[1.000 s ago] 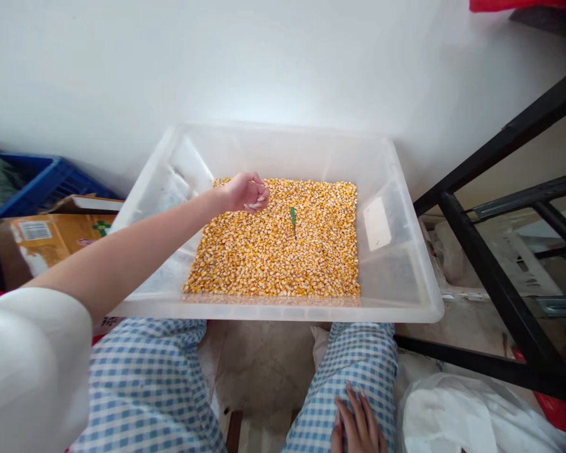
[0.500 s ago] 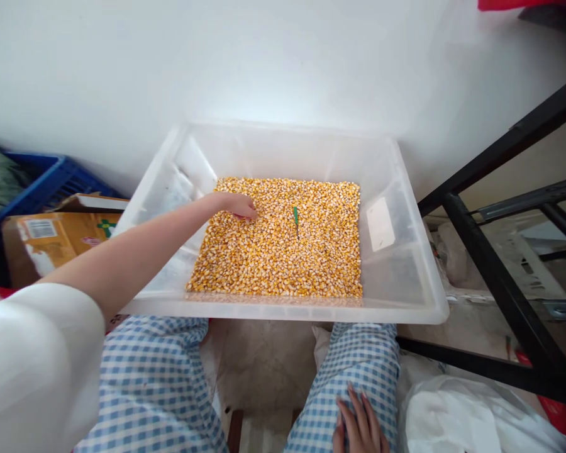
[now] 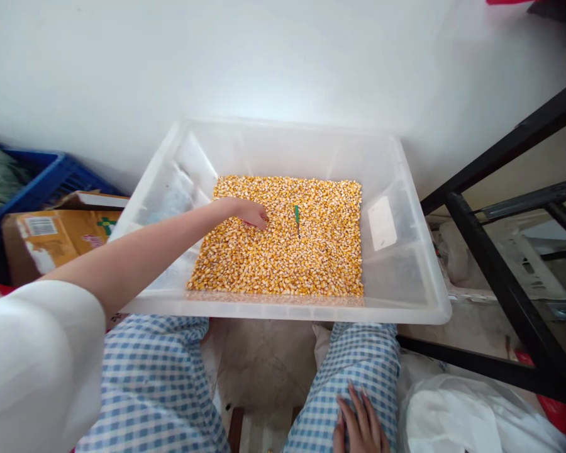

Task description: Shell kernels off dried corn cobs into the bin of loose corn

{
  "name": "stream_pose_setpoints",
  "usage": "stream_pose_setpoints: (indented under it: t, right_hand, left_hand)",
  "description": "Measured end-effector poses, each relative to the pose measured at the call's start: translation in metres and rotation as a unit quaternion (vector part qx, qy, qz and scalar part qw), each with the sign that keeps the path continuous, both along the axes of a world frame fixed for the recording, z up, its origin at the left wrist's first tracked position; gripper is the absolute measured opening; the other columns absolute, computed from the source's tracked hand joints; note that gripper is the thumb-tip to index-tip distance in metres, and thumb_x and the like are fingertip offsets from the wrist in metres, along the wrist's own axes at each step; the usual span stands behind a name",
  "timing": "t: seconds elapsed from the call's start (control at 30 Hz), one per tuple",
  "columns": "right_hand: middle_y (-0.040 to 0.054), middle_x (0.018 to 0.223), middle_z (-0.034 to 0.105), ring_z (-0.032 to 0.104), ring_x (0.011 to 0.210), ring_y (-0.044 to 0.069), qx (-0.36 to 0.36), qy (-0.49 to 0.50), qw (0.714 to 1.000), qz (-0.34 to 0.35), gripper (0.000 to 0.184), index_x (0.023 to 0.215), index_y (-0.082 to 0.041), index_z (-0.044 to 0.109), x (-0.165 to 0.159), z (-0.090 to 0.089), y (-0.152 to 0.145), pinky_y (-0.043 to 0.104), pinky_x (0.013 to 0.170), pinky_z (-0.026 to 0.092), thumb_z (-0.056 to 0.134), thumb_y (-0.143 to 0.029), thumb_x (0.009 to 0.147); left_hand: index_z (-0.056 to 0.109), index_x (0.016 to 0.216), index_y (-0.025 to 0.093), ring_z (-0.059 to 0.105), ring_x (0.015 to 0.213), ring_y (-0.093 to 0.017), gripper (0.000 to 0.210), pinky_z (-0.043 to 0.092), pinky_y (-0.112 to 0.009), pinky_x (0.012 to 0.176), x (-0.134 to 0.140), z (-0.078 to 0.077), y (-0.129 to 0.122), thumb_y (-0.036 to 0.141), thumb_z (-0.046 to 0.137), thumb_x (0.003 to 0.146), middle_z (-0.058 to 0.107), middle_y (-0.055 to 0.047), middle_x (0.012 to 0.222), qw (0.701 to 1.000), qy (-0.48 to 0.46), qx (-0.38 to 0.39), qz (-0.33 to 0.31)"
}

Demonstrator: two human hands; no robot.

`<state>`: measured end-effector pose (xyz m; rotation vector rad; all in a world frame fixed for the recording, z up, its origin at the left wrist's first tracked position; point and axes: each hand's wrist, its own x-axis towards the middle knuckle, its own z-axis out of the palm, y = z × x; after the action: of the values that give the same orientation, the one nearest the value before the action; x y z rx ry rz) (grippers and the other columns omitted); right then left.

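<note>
A translucent plastic bin (image 3: 415, 251) holds a layer of yellow and white corn kernels (image 3: 273, 264). My left hand (image 3: 251, 214) reaches in over the left half of the kernels, low down at their surface. Its fingers are curled in, and what they hold, if anything, is hidden. Just to the right of this hand lies a small screwdriver (image 3: 297, 215) with a green handle and a thin dark shaft, on top of the corn. On the right thigh of the checked trousers (image 3: 353, 352) rests my right hand (image 3: 360, 421), fingers stretched out and holding nothing.
A black metal frame (image 3: 495, 251) rises on the right, with a white plastic bag (image 3: 453, 415) below it. Left of the bin are an opened cardboard box (image 3: 70, 236) and a blue crate (image 3: 51, 176). A white wall (image 3: 264, 56) stands behind.
My left hand has slid to the right and a little nearer to me, closer to the screwdriver. My right hand stays on the thigh.
</note>
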<state>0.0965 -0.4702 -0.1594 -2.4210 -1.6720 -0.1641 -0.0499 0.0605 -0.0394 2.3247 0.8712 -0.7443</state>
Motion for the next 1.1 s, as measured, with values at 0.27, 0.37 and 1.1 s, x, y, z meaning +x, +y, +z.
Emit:
stream_pose_setpoints:
  t: [0.27,0.37,1.1]
  right_hand:
    - [0.0042,0.109,0.066,0.054,0.107,0.029,0.014,0.014,1.0,0.001,0.033,0.092,-0.025,0.071,0.001,-0.001,-0.001,0.038,0.08,0.038,0.041,-0.032,0.084]
    - [0.0045,0.109,0.066,0.054,0.107,0.028,0.014,0.014,1.0,0.002,0.033,0.093,-0.025,0.071,0.001,-0.003,-0.002,0.038,0.079,0.038,0.04,-0.033,0.084]
    - [0.003,0.111,0.065,0.054,0.108,0.029,-0.015,0.027,0.999,-0.015,0.033,0.093,-0.026,0.072,-0.001,0.001,-0.001,0.039,0.08,0.039,0.041,-0.033,0.084]
  left_hand:
    - [0.062,0.06,0.015,0.047,0.051,-0.012,0.026,0.032,-0.024,0.053,0.01,0.003,-0.015,0.038,0.052,0.067,0.06,-0.004,0.058,0.994,0.013,0.109,-0.017]
    - [0.059,0.056,0.015,0.045,0.05,-0.012,0.024,0.032,-0.025,0.052,0.008,0.004,-0.014,0.035,0.051,0.067,0.057,-0.003,0.056,0.996,-0.007,0.083,-0.01]
    - [0.055,0.059,0.016,0.043,0.045,-0.012,0.028,0.033,-0.025,0.046,0.003,0.021,-0.005,0.039,0.042,0.071,0.051,-0.004,0.05,0.988,-0.075,-0.086,0.105]
